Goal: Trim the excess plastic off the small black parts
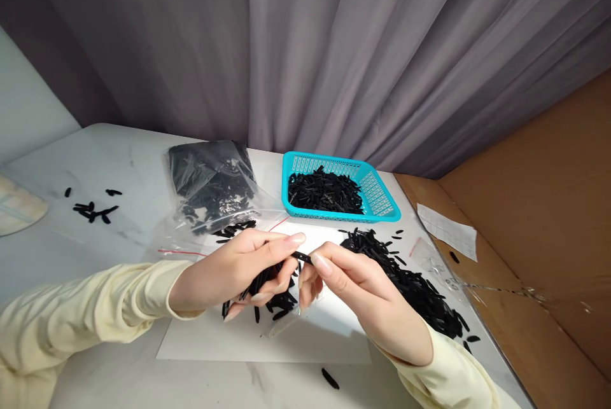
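Note:
Above the white sheet (pixel 329 339), my left hand (pixel 238 269) and my right hand (pixel 358 282) meet at a slim black strip (pixel 301 257) with small light spots on it. Each hand pinches one end between thumb and fingers. More thin black strips (pixel 260 280) stick out under my left hand's curled fingers; whether they are held or only lie beneath is partly hidden. Loose black pieces (pixel 284 304) lie on the sheet below. Something clear, like plastic film (pixel 286 323), shows under my right fingers.
Behind the hands stand a blue basket (pixel 382 205) of black pieces and a clear zip bag (pixel 210 180) of dark pieces. A long black pile (pixel 424 294) lies at right, beside a paper slip (pixel 446 231). Several pieces (pixel 95 212) are scattered left. A grey curtain (pixel 296 46) hangs behind.

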Demonstrator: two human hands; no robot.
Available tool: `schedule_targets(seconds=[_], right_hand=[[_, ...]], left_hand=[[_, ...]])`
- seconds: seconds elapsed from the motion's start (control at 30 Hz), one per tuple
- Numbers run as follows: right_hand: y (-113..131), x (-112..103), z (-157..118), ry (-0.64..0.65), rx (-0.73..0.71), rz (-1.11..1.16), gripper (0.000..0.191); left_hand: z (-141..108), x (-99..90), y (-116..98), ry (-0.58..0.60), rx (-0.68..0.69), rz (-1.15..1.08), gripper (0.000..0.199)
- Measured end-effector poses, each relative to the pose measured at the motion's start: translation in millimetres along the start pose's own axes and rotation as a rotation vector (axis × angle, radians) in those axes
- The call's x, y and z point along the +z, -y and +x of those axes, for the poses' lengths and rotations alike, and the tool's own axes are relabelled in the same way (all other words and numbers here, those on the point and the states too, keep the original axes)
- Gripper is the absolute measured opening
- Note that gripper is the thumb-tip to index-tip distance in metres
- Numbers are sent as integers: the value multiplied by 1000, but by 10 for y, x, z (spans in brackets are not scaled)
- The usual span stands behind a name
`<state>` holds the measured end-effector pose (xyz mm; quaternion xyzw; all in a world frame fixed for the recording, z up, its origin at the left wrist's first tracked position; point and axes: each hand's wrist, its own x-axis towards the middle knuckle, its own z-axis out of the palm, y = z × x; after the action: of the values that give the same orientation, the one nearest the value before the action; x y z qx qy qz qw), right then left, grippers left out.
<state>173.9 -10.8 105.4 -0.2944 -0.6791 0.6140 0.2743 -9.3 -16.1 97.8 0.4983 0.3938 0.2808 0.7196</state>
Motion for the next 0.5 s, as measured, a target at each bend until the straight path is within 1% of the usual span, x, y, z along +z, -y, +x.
schedule_targets(seconds=[0.13, 0.5], right_hand=[[29, -33, -18, 17, -14, -68, 30], [47, -39, -16, 23, -16, -74, 28]], left_hand=[[-21, 22, -38, 4, -20, 30, 49], [-18, 39, -73, 7, -22, 31, 48]])
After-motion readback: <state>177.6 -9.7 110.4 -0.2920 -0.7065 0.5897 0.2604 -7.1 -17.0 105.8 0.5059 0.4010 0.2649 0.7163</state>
